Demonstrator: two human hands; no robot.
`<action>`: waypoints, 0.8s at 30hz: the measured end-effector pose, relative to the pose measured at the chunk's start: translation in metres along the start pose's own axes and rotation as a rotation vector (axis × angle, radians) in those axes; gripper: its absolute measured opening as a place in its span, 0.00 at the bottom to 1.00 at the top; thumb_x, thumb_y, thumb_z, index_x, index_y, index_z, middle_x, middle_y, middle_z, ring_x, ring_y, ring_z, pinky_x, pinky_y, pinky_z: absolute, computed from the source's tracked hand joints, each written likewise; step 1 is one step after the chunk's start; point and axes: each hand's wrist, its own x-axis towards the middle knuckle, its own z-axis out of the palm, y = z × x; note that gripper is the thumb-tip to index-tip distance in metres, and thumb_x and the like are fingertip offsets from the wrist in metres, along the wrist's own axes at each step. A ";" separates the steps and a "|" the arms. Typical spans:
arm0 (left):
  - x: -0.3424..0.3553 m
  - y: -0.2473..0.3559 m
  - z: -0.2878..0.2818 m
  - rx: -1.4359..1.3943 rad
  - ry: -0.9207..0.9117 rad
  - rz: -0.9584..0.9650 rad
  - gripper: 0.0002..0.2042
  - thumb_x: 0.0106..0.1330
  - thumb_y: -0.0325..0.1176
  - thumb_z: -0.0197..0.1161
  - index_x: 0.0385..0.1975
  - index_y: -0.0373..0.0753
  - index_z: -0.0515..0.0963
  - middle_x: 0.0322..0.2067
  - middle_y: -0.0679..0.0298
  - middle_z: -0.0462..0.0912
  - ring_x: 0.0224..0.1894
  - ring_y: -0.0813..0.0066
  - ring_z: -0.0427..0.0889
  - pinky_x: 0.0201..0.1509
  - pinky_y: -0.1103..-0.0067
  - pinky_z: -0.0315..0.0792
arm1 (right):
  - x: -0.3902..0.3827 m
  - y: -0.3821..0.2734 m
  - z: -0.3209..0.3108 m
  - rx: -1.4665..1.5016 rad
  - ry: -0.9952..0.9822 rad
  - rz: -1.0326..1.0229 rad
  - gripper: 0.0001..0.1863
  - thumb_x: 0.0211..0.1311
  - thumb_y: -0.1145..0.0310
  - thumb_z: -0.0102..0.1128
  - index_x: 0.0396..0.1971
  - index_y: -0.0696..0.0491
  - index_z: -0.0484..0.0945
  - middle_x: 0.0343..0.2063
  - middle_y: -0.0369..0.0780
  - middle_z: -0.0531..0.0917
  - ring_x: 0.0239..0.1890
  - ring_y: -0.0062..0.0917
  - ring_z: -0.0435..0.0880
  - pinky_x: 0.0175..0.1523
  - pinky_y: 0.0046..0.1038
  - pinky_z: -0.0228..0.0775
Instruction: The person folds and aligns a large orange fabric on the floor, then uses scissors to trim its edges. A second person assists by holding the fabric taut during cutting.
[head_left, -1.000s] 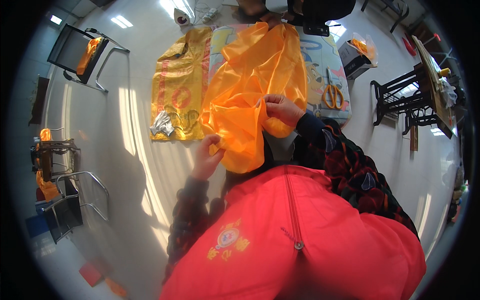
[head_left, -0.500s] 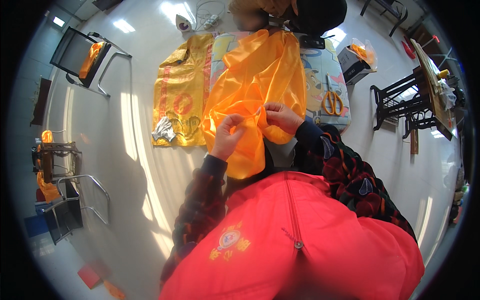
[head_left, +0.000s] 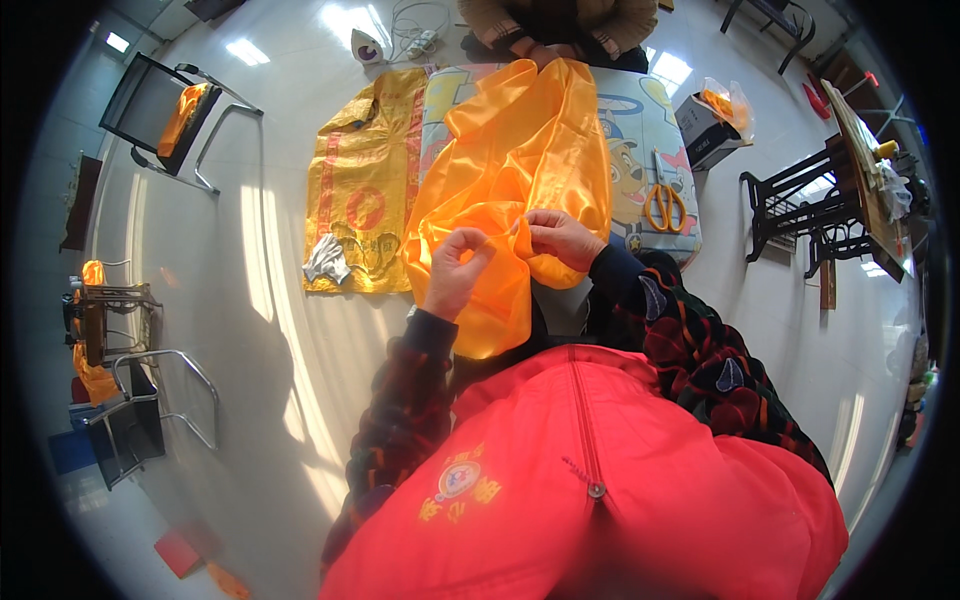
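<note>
In front of you, the cartoon-printed counter (head_left: pixel 655 112) bears the orange satin cloth (head_left: pixel 520 140), with orange-handled scissors (head_left: pixel 662 188) lying to its right.

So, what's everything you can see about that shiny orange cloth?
The orange cloth looks like smooth, glossy satin, loosely folded and wrinkled. It lies lengthwise over a cartoon-printed surface, its near end bunched and hanging past the edge. The right hand pinches that bunched part; the left hand is against it, its grip unclear. At the far end are another person's hands.

Bright light streaks the floor (head_left: pixel 228 300); edges curve, darkening
</note>
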 end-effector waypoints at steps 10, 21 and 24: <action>0.002 -0.001 0.012 0.042 0.001 -0.012 0.04 0.64 0.22 0.61 0.36 0.37 0.75 0.34 0.73 0.77 0.38 0.86 0.74 0.46 0.87 0.69 | 0.001 0.004 -0.002 -0.023 -0.016 -0.033 0.08 0.64 0.69 0.58 0.40 0.54 0.79 0.28 0.29 0.78 0.28 0.12 0.74 0.36 0.16 0.68; 0.004 -0.003 0.009 -0.125 0.001 -0.103 0.04 0.66 0.22 0.59 0.38 0.37 0.75 0.34 0.73 0.76 0.38 0.87 0.75 0.45 0.88 0.70 | -0.002 0.000 0.003 -0.105 -0.054 -0.045 0.09 0.64 0.68 0.58 0.42 0.54 0.79 0.32 0.29 0.80 0.33 0.11 0.77 0.40 0.15 0.69; 0.004 -0.001 0.005 -0.203 0.013 -0.129 0.05 0.66 0.22 0.59 0.38 0.37 0.75 0.35 0.72 0.77 0.38 0.86 0.75 0.45 0.88 0.70 | -0.003 -0.004 0.000 -0.140 -0.106 -0.049 0.10 0.65 0.69 0.57 0.43 0.54 0.79 0.35 0.29 0.81 0.36 0.11 0.78 0.43 0.15 0.70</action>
